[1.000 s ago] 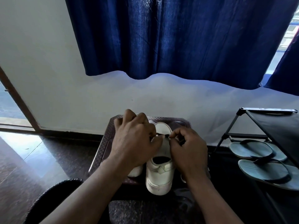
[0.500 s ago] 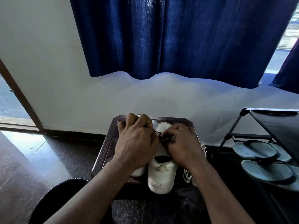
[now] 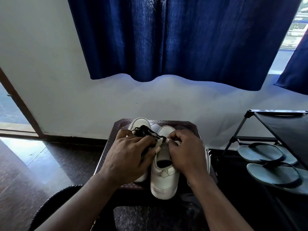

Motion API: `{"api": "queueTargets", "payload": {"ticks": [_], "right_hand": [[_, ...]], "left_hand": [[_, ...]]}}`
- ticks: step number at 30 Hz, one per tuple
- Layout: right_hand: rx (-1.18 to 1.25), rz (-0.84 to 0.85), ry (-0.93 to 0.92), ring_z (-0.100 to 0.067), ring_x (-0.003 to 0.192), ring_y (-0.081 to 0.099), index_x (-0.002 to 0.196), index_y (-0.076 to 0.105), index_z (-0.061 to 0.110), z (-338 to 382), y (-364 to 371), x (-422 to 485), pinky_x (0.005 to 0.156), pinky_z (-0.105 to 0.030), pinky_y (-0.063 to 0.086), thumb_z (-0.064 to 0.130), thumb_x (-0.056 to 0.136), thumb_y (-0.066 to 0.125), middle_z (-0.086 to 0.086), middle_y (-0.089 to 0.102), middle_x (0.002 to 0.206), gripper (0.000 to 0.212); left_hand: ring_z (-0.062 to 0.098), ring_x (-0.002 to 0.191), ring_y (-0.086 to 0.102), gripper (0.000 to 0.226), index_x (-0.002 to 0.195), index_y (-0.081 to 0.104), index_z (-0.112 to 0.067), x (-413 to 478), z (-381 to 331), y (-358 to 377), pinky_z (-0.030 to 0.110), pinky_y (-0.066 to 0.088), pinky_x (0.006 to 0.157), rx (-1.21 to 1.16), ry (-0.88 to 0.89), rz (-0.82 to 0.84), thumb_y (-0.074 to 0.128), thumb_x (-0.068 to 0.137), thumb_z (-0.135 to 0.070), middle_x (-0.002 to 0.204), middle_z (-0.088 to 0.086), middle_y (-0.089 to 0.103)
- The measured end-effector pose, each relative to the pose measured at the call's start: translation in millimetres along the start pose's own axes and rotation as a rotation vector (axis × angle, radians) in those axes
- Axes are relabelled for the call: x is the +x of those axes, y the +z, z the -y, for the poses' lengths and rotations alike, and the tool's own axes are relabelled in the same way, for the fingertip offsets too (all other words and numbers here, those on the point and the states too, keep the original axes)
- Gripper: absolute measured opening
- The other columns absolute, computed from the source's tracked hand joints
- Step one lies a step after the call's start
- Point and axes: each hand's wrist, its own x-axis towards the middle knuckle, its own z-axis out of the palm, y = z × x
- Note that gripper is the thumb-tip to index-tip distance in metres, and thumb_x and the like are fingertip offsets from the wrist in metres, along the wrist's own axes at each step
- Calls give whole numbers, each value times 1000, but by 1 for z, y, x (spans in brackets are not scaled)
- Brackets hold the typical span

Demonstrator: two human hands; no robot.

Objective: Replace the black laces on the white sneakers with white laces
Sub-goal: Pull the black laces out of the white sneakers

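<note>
Brown embossed plastic of the surface [image 3: 183,124] shows only around the white sneakers [image 3: 164,179]. Our left hand [image 3: 130,157] hides most of one sneaker and grips the tangled black laces [image 3: 146,132]. Our right hand [image 3: 185,152] pinches a strand at the other's tongue. Beside that wrist peek the white laces [image 3: 207,154], mostly hidden.

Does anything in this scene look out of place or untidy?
Yes. The black lace lies in a loose tangle on the left sneaker. The heel of the right sneaker juts past the near edge of the stool, so it might tip.
</note>
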Motion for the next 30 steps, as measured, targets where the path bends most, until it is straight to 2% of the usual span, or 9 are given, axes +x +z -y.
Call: {"api": "queueTargets", "payload": {"ticks": [4,9,16,20,23,26,30], "right_hand": [[11,-80,44,-14,82,65,88,71,24,1,4,-2,72,-31,49,22,89,69,9,70,94,2],[12,-110,55,-13,79,64,90,71,24,1,6,-4,70,-30,46,24,91,69,9,71,92,2],[19,-114,51,-5,74,58,88,72,25,1,5,-3,67,-26,37,25,91,70,11,72,90,3],[18,-119,51,-7,74,60,88,71,24,-1,6,-3,66,-27,39,24,90,70,10,72,88,2],[32,-97,60,-10,75,62,88,70,24,-3,8,-1,67,-29,42,24,87,69,8,71,86,2],[35,-78,53,-10,76,62,89,69,24,-4,10,0,67,-30,42,24,87,68,8,71,86,2],[83,-119,8,2,70,57,89,70,24,-5,5,-4,65,-26,37,19,89,69,11,70,88,5]], "left_hand": [[22,64,67,43,102,66,-27,1,8,-8,39,45,85,53,-30,35,42,104,-63,64,-8,69],[23,54,66,40,100,71,-26,-1,29,-27,35,51,79,147,-90,-26,52,96,-62,53,-5,65],[26,52,65,36,98,71,-26,-2,24,-19,36,48,78,235,-169,-19,48,94,-53,57,-2,69],[21,65,69,32,95,73,-29,-1,14,-21,38,42,79,172,-173,-69,52,96,-53,73,-8,72],[21,80,65,35,88,75,-31,11,-3,-20,42,42,84,85,-196,-108,56,97,-59,74,-11,67],[21,92,58,40,89,76,-31,28,-21,-7,47,42,92,140,-213,23,49,93,-60,76,-11,71],[22,102,55,48,91,71,-25,40,-25,5,45,41,97,190,-283,210,31,84,-51,83,-6,73]]}}
